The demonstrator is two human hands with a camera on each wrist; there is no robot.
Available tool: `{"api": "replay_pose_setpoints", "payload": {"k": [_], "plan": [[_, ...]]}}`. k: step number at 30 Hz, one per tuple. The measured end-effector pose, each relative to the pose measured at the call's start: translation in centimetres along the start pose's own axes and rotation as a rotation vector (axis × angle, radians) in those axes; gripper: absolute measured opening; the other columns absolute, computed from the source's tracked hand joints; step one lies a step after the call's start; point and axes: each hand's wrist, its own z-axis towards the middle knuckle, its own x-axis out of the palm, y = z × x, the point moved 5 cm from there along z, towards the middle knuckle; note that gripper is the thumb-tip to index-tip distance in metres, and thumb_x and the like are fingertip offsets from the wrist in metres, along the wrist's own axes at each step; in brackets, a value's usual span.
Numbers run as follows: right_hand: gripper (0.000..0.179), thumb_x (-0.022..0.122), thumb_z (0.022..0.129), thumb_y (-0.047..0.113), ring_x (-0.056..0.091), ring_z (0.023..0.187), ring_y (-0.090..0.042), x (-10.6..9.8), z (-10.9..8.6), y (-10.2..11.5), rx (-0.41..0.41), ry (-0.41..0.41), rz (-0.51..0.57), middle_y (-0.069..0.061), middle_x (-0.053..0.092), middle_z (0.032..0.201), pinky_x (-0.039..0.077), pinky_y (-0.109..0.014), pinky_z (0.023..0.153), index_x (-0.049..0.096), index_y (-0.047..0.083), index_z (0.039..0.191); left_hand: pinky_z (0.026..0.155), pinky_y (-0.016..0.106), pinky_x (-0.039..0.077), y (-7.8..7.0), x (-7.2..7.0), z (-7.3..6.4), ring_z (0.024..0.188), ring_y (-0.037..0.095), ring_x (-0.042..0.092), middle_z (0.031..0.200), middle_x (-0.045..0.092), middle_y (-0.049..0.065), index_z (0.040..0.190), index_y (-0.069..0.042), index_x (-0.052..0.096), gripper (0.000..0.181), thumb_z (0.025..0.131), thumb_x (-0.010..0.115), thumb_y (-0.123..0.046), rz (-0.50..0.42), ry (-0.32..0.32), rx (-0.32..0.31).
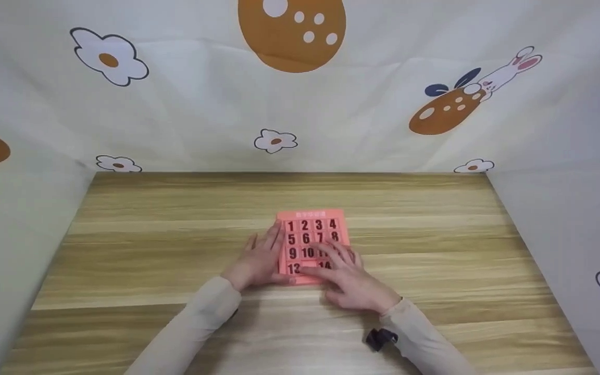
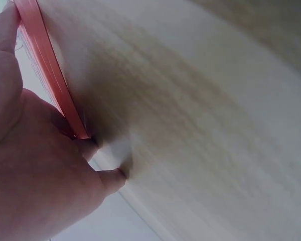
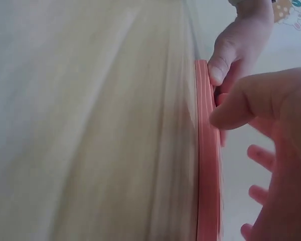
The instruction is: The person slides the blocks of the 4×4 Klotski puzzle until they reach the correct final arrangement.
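A pink number slide puzzle [image 1: 310,214] lies flat on the table in the head view, its black-numbered tiles in rows. The bottom row shows 13, a gap, then 14; the right hand covers its right end. My left hand [image 1: 260,264] holds the frame at its lower left, fingers along the left side and thumb on the near corner. In the left wrist view, the pink edge [image 2: 52,70] runs beside the thumb. Over the lower right tiles, my right hand [image 1: 352,281] spreads its fingers, the index fingertip [image 1: 306,270] at the gap beside 13.
The wood-grain table [image 1: 175,208] reaches a patterned cloth backdrop [image 1: 190,104] at the back, with cloth on both sides too. A small black object [image 1: 380,339] shows beside the right sleeve [image 1: 420,333].
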Motion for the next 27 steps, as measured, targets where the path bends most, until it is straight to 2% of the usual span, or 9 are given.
{"api": "replay_pose_setpoints", "payload": {"k": [5,8,10,14,18,22,27], "plan": [[0.043,0.071,0.076,0.010,0.017,0.140,-0.043,-1.9,-1.0,-1.5,0.066,-0.145,-0.006,-0.016,0.031,0.151,0.012,-0.068,0.106,0.069,0.019,0.117,0.115,0.053,0.002,0.1,0.1,0.1,0.146,0.029,-0.002,0.159,-0.008,0.017,0.153,0.003,0.003,0.113,0.082,0.067,-0.058,-0.002,0.015,-0.028],[0.033,0.072,0.076,0.011,0.019,0.139,-0.043,-2.5,-1.4,-2.0,0.077,-0.153,-0.060,-0.014,0.034,0.150,0.013,-0.067,0.106,0.073,0.020,0.107,0.115,0.053,0.003,0.2,0.2,0.2,0.146,0.028,-0.002,0.160,-0.008,0.017,0.153,0.003,0.003,0.113,0.081,0.066,-0.059,0.005,0.014,-0.032],[0.032,0.072,0.077,0.014,0.018,0.139,-0.043,-2.4,-1.3,-1.9,0.071,-0.118,-0.082,-0.013,0.034,0.151,0.013,-0.068,0.106,0.074,0.021,0.108,0.115,0.053,0.002,0.2,0.2,0.2,0.146,0.028,-0.003,0.159,-0.008,0.016,0.153,0.002,0.003,0.114,0.081,0.066,-0.060,0.008,0.013,-0.033],[0.040,0.070,0.081,0.019,0.016,0.140,-0.044,-1.6,-0.8,-1.2,0.039,-0.029,-0.101,-0.011,0.030,0.153,0.013,-0.071,0.105,0.070,0.022,0.121,0.115,0.053,0.001,0.3,0.1,0.1,0.146,0.029,-0.002,0.159,-0.007,0.017,0.153,0.002,0.003,0.115,0.080,0.065,-0.061,-0.006,0.002,-0.022],[0.047,0.067,0.083,0.019,0.016,0.140,-0.044,-1.0,-0.6,-0.8,0.005,0.004,-0.099,-0.012,0.027,0.155,0.013,-0.071,0.105,0.064,0.023,0.129,0.115,0.052,0.001,0.2,0.1,0.1,0.146,0.030,-0.002,0.159,-0.008,0.017,0.153,0.002,0.002,0.115,0.080,0.064,-0.063,0.001,0.004,-0.016],[0.048,0.069,0.080,0.015,0.018,0.139,-0.045,-1.6,-1.4,-1.7,0.042,-0.065,-0.067,-0.014,0.029,0.153,0.014,-0.070,0.105,0.065,0.020,0.128,0.115,0.052,0.001,0.1,-0.1,0.1,0.146,0.029,-0.003,0.159,-0.009,0.017,0.153,0.002,0.002,0.115,0.080,0.064,-0.062,-0.005,0.004,-0.017],[0.039,0.071,0.075,0.008,0.024,0.136,-0.045,-2.8,-3.3,-3.5,0.117,-0.185,-0.048,-0.017,0.038,0.146,0.016,-0.069,0.103,0.071,0.014,0.114,0.115,0.052,0.001,0.1,-0.2,0.0,0.146,0.029,-0.003,0.159,-0.008,0.017,0.153,0.002,0.003,0.116,0.080,0.066,-0.061,-0.017,0.000,-0.015]]}}
